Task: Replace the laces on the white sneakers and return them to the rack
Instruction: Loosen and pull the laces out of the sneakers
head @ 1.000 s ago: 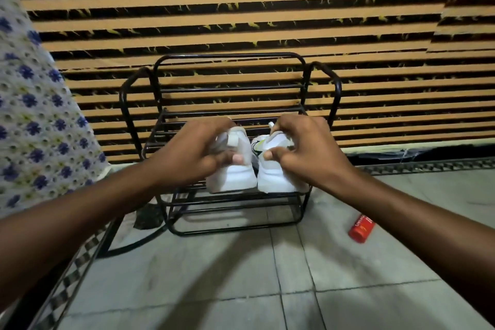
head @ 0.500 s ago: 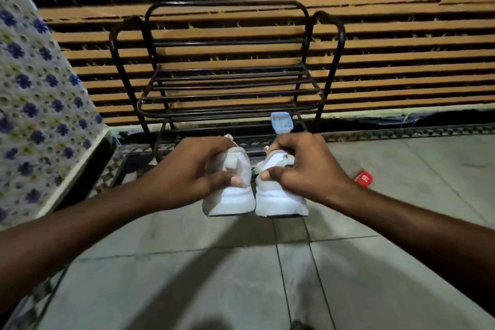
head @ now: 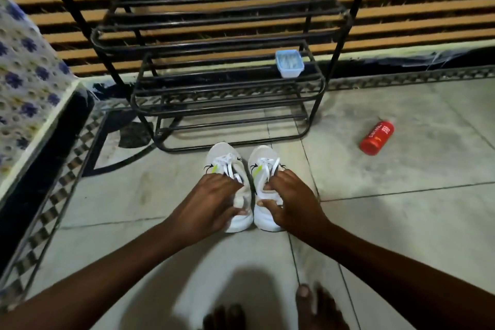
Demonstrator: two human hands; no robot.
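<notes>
Pale grey floor tiles [head: 401,222] with thin dark grout lines, dimly lit, bordered at left and at the far edge by a checkered strip. Behind, a wall of tan and black horizontal stripes. At left, white cloth with blue flowers [head: 24,83]. 2 white sneakers [head: 242,218] side by side on the tiles, toes pointing away, white laces threaded — left hand [head: 211,201] clenched on the heel and collar of the left shoe, right hand [head: 290,202] likewise gripping the right one. Just beyond the fingertips, the black metal rack [head: 227,83], its bars bare save 1 small pale-blue tub [head: 289,63] on the right. Well right of the fingers — a red can [head: 377,137] lying on its side. Bare toes [head: 316,305] at the bottom edge.
</notes>
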